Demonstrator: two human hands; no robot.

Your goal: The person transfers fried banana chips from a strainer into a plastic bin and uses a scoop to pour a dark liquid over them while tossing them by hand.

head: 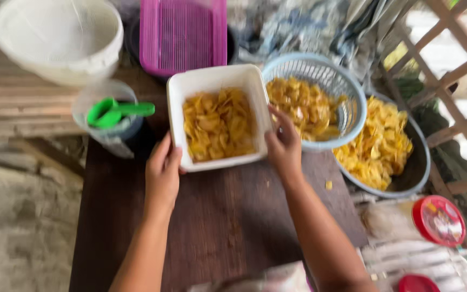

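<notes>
Two bare hands clasp a white, square, smooth-walled plastic tub of thin yellow chips, sitting on the dark wooden table; its slightly longer axis runs twelve to six, tilted a little anticlockwise. The left hand grips its seven o'clock corner, the right hand its three o'clock wall. At two o'clock, touching, stands a round blue slotted plastic basket; at ten, perhaps a green scoop, blurred.

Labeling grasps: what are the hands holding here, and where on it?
Both hands grip the white square container of yellow chips: left hand at its near-left corner, right hand on its right edge. It rests on the dark wooden table.
</notes>
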